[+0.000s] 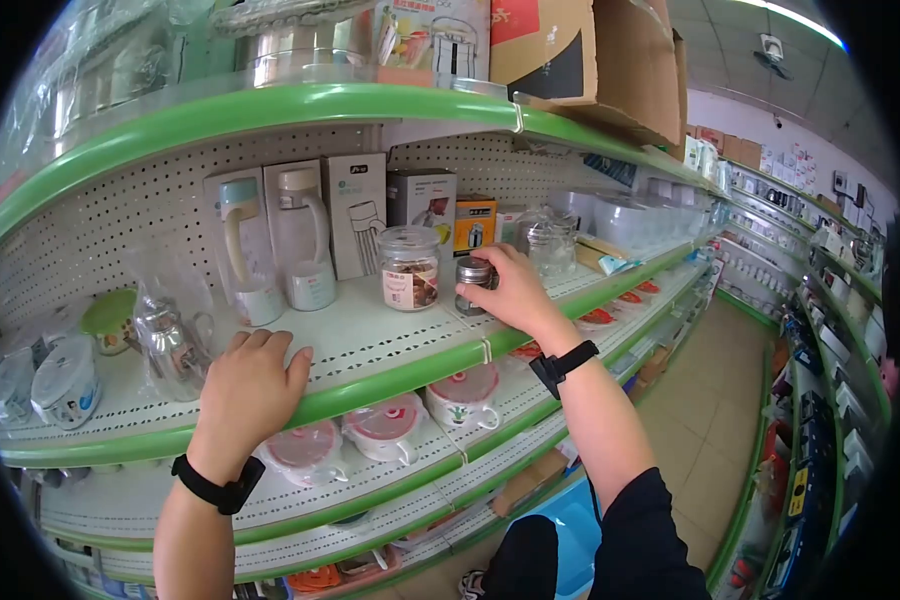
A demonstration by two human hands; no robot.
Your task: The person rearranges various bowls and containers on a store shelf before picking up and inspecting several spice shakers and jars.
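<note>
My right hand is closed around a small glass shaker jar with a metal lid, which stands on the middle shelf. Just left of it is a larger clear jar with a glass lid and a printed label. My left hand rests on the shelf's front edge, fingers stretched over it, holding nothing. Behind that hand stand a plastic-wrapped glass pitcher, a bottle with a blue lid and a bottle with a beige lid.
Boxes line the back panel. More glass jars and white containers stand to the right. Lidded cups sit on the shelf below. A blue bin is on the aisle floor. A cardboard box overhangs the upper shelf.
</note>
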